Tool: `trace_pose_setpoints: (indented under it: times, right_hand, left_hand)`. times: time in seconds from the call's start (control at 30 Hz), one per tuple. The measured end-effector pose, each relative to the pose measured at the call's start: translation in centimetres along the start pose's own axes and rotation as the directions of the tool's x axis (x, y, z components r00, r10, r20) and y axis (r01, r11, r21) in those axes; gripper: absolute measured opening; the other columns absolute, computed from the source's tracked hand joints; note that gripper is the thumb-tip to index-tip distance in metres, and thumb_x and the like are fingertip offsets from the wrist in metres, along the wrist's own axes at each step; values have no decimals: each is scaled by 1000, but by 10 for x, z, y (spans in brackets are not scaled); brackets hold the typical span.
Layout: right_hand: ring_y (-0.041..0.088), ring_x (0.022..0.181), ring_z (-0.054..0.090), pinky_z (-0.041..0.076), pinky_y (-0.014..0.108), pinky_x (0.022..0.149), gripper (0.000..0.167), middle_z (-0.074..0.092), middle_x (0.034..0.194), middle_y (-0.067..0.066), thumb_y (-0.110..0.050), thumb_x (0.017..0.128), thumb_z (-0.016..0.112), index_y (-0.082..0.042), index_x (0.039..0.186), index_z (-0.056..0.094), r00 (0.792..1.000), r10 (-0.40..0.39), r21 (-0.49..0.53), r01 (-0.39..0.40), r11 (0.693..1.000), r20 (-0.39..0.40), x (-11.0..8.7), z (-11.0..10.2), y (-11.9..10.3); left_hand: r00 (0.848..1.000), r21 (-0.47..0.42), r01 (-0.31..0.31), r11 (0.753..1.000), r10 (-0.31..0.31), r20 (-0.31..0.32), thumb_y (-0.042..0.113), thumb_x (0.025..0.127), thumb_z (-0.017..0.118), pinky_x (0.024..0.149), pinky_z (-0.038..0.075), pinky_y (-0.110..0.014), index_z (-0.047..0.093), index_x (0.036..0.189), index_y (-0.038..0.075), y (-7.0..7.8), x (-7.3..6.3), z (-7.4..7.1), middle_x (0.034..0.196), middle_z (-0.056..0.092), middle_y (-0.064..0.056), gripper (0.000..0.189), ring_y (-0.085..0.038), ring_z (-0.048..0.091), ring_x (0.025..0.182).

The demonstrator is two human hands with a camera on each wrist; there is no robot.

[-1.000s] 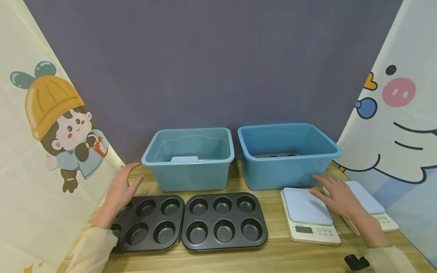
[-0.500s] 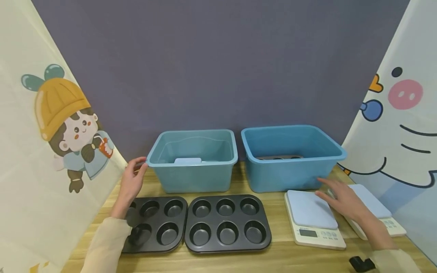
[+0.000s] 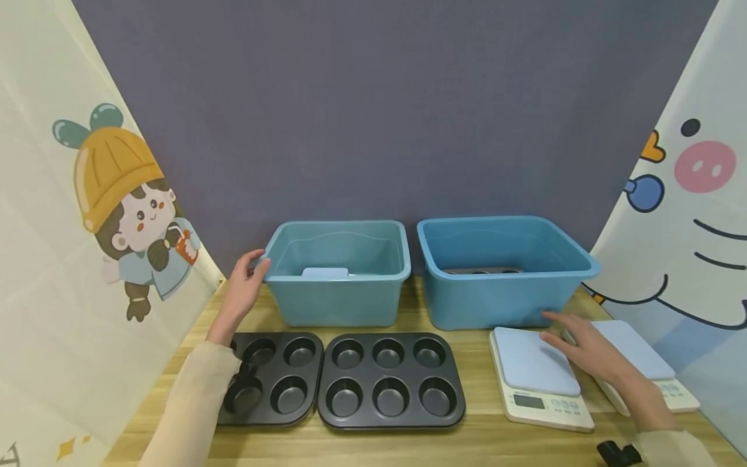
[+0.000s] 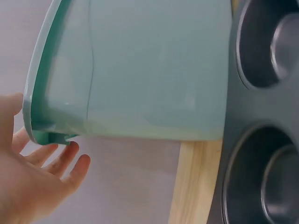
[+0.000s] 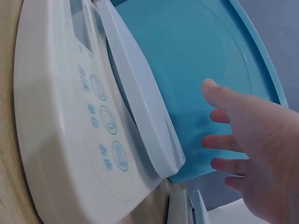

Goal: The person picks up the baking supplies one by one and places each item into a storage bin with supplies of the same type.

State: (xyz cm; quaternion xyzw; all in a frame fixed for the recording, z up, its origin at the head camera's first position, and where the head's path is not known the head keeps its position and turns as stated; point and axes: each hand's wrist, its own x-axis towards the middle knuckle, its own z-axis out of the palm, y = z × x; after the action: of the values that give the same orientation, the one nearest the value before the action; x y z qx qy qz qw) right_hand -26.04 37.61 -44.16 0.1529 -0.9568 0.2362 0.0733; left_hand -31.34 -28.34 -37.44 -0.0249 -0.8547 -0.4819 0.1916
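My left hand (image 3: 241, 292) is at the left rim of the pale teal bin (image 3: 338, 305). In the left wrist view its thumb is beside the rim and its loosely bent fingers (image 4: 63, 163) reach beneath the lip at the corner. My right hand (image 3: 592, 350) is in front of the lower right part of the blue bin (image 3: 490, 301), above the gap between two kitchen scales. In the right wrist view its fingers (image 5: 222, 142) point towards the bin wall and hold nothing. A pale flat piece (image 3: 325, 272) shows inside the teal bin, and a dark cupped tray (image 3: 484, 270) inside the blue one.
Two dark muffin tins, the left one (image 3: 274, 376) partly behind my left forearm and the other (image 3: 390, 381), lie before the bins. A white scale (image 3: 539, 373) and a second scale (image 3: 636, 350) are at right. A grey backdrop (image 3: 385, 110) rises behind.
My left hand has moved right and forward, from beside the teal bin to its left rim. The right hand stays near the blue bin. The head view has shifted slightly.
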Motion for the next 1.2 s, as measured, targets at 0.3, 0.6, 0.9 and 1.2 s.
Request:
trace_pose_setpoints:
  times: [0.3,0.6,0.9,1.2]
  right_hand:
    - [57,129,38,34,69,97,60,44,143,34,-38,99,58,3,141,48,1000,7,19,-8,1000,29,1,2,1]
    - [58,129,38,33,69,97,59,45,142,35,-37,99,59,4,140,49,1000,4,36,-5,999,30,-2,5,3]
    - [57,129,39,35,69,96,60,44,143,34,-40,99,59,1,141,49,998,36,22,-37,999,53,1,6,3]
    - [57,129,38,33,70,97,64,44,143,35,-42,97,62,3,140,49,997,44,13,-44,999,58,2,3,7]
  left_hand:
    - [998,-47,55,997,-55,-3,31,105,45,121,20,-51,38,151,7,-3,9,12,159,32,-20,53,-36,26,148]
    - [993,-136,35,990,-49,-105,14,99,36,113,29,-46,46,144,5,-10,10,26,154,40,-19,47,-31,39,132]
    - [977,-186,25,982,-64,-202,13,98,34,93,33,-34,53,139,7,-13,12,31,144,48,-16,45,-28,44,110]
    - [968,-214,9,977,-62,-242,9,96,34,107,33,-46,54,136,2,-15,13,37,146,48,-19,45,-30,44,122]
